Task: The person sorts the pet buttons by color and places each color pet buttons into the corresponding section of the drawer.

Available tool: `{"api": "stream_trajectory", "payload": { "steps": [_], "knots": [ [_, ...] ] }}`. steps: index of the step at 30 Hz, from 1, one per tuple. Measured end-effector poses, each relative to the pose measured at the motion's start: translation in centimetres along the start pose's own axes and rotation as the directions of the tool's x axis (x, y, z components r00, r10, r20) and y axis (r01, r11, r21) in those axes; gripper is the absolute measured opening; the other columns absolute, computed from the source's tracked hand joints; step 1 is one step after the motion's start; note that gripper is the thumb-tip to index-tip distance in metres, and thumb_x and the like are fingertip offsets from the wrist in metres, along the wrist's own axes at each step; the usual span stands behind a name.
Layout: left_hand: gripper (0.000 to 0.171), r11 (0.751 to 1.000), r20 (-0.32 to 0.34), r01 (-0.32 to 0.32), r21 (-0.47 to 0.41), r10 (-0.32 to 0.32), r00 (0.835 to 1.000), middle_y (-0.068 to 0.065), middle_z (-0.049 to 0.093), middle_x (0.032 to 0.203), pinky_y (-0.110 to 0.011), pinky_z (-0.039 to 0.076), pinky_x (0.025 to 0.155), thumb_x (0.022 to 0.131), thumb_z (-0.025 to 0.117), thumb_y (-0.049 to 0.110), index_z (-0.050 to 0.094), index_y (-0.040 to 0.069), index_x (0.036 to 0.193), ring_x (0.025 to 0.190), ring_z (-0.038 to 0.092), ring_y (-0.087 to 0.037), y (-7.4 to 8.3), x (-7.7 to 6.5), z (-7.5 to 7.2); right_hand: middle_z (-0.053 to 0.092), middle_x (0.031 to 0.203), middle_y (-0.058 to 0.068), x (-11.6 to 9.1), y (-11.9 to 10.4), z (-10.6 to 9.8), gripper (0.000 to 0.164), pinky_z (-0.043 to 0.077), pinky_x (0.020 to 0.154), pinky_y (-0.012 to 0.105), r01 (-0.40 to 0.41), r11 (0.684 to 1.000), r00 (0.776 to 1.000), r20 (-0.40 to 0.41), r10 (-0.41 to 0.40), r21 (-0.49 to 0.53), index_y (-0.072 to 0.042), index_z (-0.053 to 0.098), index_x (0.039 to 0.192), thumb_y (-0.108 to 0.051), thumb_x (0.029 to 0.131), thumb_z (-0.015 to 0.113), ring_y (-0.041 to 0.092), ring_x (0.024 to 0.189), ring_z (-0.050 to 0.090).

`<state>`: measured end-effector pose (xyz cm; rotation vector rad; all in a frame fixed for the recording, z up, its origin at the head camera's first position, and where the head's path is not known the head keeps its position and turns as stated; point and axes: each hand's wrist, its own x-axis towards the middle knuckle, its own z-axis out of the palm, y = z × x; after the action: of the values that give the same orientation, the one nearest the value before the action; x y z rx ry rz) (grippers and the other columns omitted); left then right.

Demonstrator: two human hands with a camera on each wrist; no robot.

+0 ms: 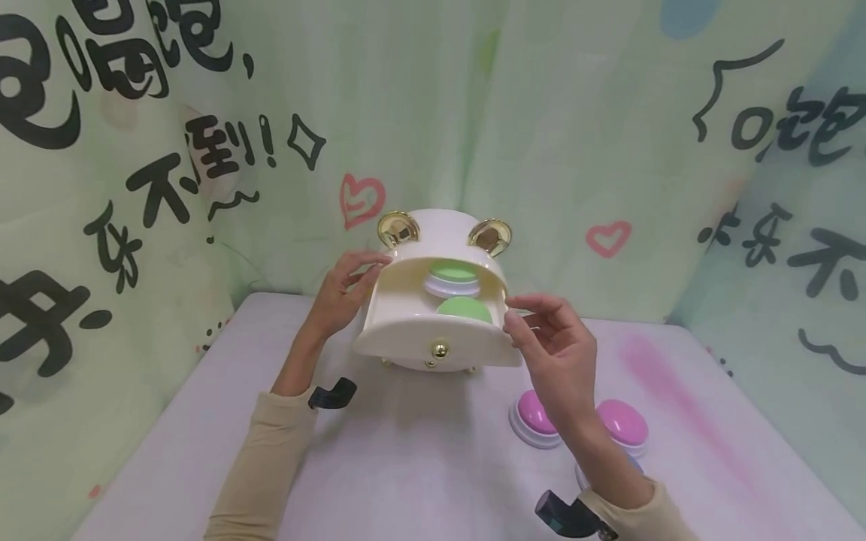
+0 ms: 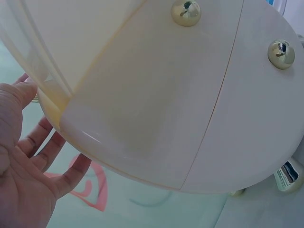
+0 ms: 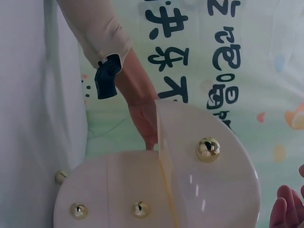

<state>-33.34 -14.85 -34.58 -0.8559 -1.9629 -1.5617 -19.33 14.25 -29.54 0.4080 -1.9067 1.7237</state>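
Observation:
A white animal-shaped storage box with gold ears stands in the middle of the table, its curved front panel tipped out. Two green-topped round pieces with pale bases sit one above the other inside. At the box's upper left edge, my left hand rests its fingertips; the left wrist view shows its fingers spread along the rim. My right hand has thumb and index finger at the panel's right edge, other fingers loosely bent. Only part of that hand shows in the right wrist view, beside the panel.
Two pink-domed round pieces lie on the table at the right, partly behind my right arm. A blue-topped one is mostly hidden by that forearm. Printed curtains hang close behind and at both sides.

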Motion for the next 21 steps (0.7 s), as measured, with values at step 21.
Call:
{"api": "stream_trajectory", "payload": {
  "steps": [21],
  "knots": [
    [0.022, 1.000, -0.012, 0.019, -0.007, -0.019, 1.000, -0.016, 0.063, 0.126, -0.058, 0.049, 0.102, 0.104, 0.057, 0.003, 0.069, 0.000, 0.122, 0.124, 0.052, -0.016, 0.1, 0.1, -0.1, 0.071, 0.105, 0.009, -3.3, 0.8, 1.6, 0.028, 0.056, 0.072, 0.019, 0.181, 0.983, 0.976, 0.135, -0.174, -0.039, -0.005, 0.070, 0.113, 0.007, 0.088, 0.073, 0.011, 0.078, 0.067]
  ]
}}
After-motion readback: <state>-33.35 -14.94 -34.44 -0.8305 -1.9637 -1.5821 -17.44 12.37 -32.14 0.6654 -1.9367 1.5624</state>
